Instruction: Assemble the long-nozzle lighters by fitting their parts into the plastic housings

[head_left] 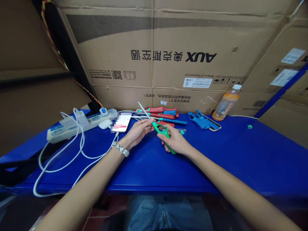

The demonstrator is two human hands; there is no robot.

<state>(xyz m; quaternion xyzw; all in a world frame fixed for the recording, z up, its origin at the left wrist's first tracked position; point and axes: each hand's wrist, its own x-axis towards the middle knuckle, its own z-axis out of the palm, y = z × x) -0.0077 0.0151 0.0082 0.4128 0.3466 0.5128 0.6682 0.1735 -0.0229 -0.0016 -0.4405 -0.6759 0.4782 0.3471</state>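
A green lighter (156, 125) is held above the middle of the counter (228, 154), tilted, its metal rod pointing far and left. The right hand (176, 139) has its fingers wrapped around the handle. The left hand (139, 131) has its fingers drawn narrow, pinching the lighter where the rod meets the handle. A silver bracelet (121, 149) circles the left wrist.

Just beyond the hands lies a loose pile of red lighters (158, 110) with a blue lighter (178, 122) at its near right side. Farther right, blue handles (201, 120) rest partly on a flat dark object (214, 124) with a pale edge. Behind it stands a bottle (226, 104) of orange drink, and a small green piece (249, 127) lies to its right.

Left of the pile is a lit phone (122, 122), partly blurred, near a white case (105, 124). Beyond them, at far left, is a power strip (91, 119), with white cables (83, 141) looping nearer. Printed cardboard (110, 41) walls the far side.
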